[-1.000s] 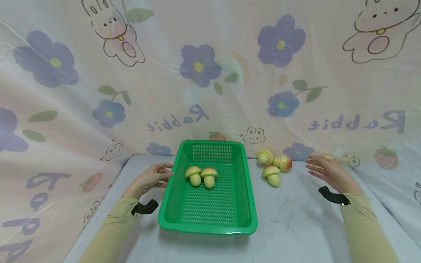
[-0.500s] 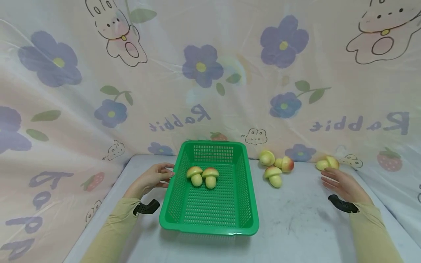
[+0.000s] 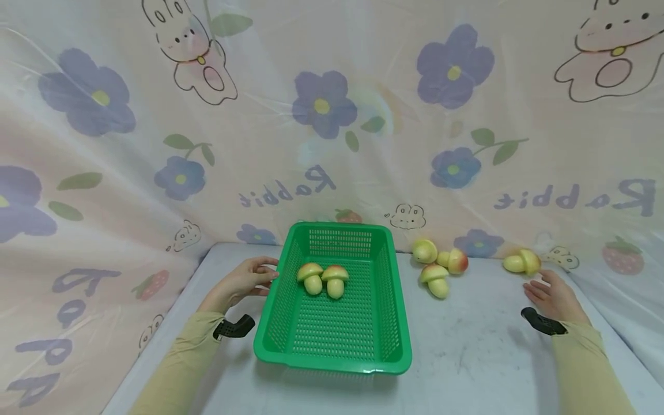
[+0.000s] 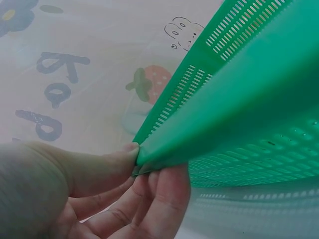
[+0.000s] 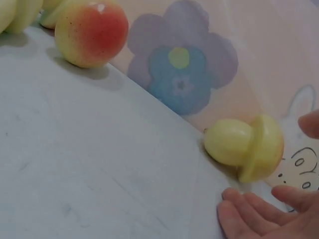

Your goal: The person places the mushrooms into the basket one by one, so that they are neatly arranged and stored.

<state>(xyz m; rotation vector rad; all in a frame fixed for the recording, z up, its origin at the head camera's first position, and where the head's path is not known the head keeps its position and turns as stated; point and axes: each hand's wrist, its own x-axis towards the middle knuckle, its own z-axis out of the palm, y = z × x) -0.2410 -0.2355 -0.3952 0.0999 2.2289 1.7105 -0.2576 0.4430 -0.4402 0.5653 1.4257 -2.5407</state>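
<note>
A green plastic basket (image 3: 332,366) with slotted walls stands mid-table, two toy mushrooms (image 3: 336,282) side by side inside it. My left hand (image 3: 248,283) pinches its left rim between thumb and fingers, as the left wrist view shows close up. At the far right a single yellow toy mushroom (image 3: 521,262) lies on its side by the back curtain. My right hand (image 3: 556,295) is just in front of and right of that mushroom, holding nothing; in the right wrist view its fingers (image 5: 251,211) extend near the cap, thumb apart.
Right of the basket, a cluster of several toy mushrooms (image 3: 436,279) lies against the curtain (image 3: 363,144), printed with flowers and rabbits. The white table (image 3: 467,357) has faint grey scuffs. Black wrist straps (image 3: 542,321) sit on the sleeves.
My right hand has moved right and slightly toward me, uncovering the lone mushroom it partly hid before. My left hand keeps its hold on the basket rim. The head view has shifted slightly.
</note>
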